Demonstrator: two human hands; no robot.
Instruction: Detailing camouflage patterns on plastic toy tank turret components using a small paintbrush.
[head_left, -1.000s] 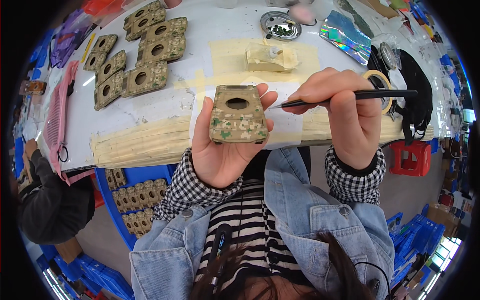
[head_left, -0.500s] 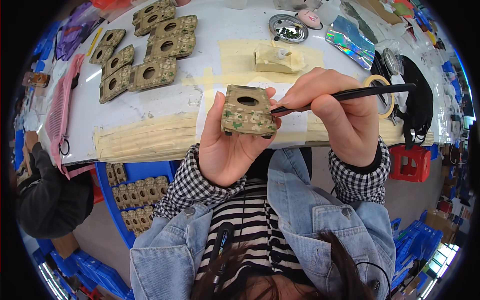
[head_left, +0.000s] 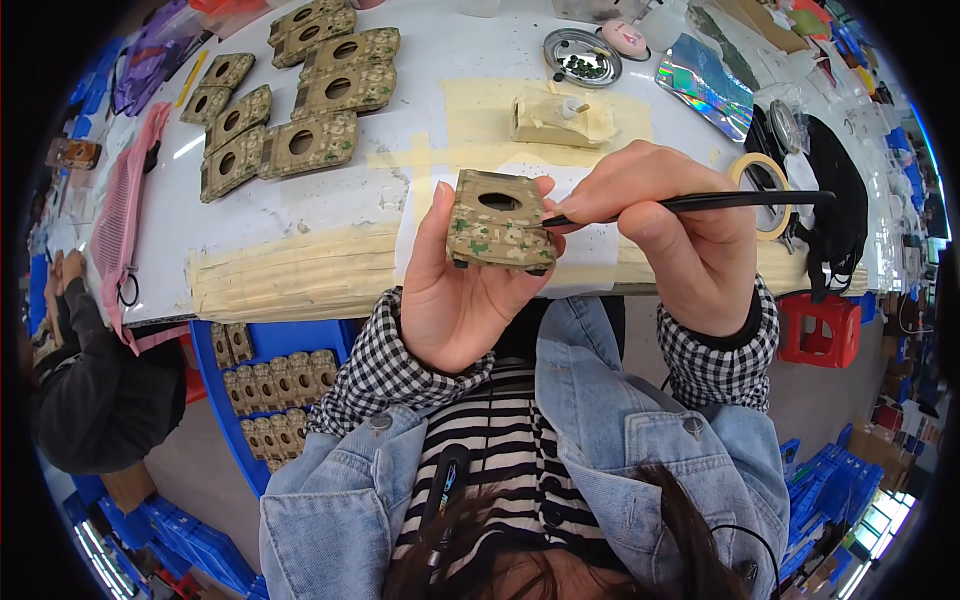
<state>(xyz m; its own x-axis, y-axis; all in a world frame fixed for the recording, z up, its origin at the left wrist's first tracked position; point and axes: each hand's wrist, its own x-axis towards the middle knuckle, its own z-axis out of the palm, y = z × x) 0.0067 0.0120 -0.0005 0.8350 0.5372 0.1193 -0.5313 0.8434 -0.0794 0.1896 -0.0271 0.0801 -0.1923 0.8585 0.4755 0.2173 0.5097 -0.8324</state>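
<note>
My left hand holds a camouflage-patterned plastic shell from below, with fingers wrapped round its sides. The shell is boxy, tan with green and brown pixel patches, and has a round hole in its top face. In my right hand is a slim pair of black tweezers, pinched between thumb and fingers. The tips reach the shell's right edge, where my fingers hide part of them. Whether a small piece sits between the tips cannot be made out.
Several matching shells lie at the table's left. A round metal dish holds small dark-green bits. Beyond my hands stands a tape-covered block; a tape roll lies right. A blue tray with more shells is below left. A co-worker sits left.
The shell and both hands stay almost in place. The tweezers' rear end has dipped slightly, so they lie flatter. The co-worker's hands at the left have shifted a little.
</note>
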